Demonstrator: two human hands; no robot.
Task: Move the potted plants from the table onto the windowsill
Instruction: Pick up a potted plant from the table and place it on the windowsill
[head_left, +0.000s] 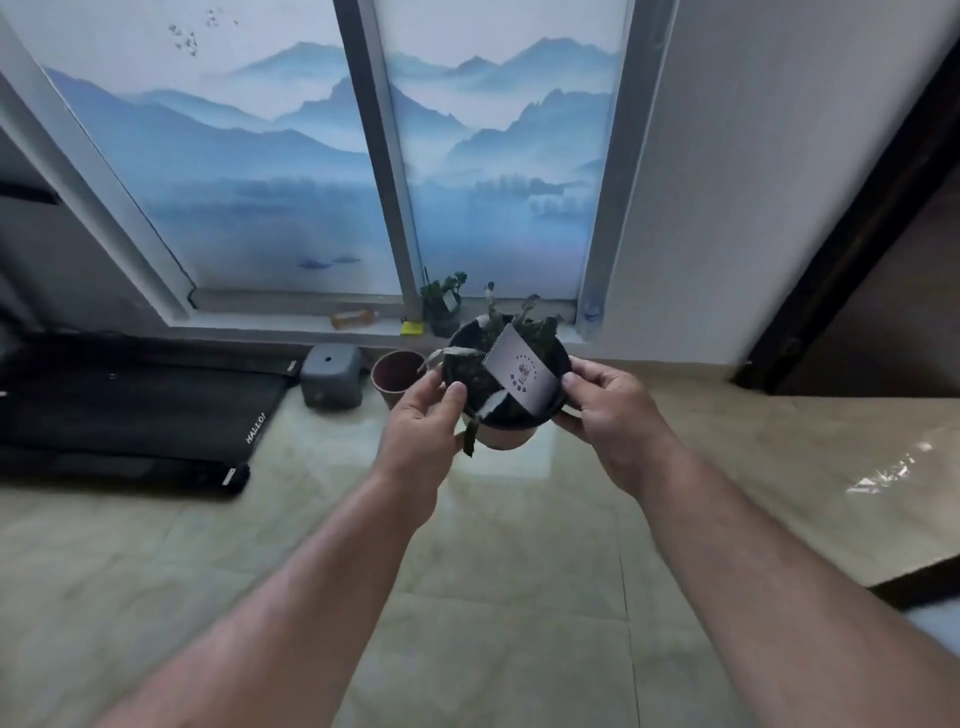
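Observation:
I hold a round dark potted plant (470, 376) in the air in front of me, above the tiled floor. It has wilted leaves and a grey card stuck in the soil. My left hand (423, 415) grips its left rim and my right hand (605, 402) grips its right rim. Beyond it runs the low white windowsill (270, 327) under the window. A small green potted plant (441, 306) stands on that sill, just past the held pot.
On the sill lie an orange bottle (353, 318) and a yellow item (412, 327). An empty brown pot (397, 376) and a grey box (331, 375) sit on the floor below the sill. A black folded treadmill (130, 410) lies at left. A dark door frame (852, 218) rises at right.

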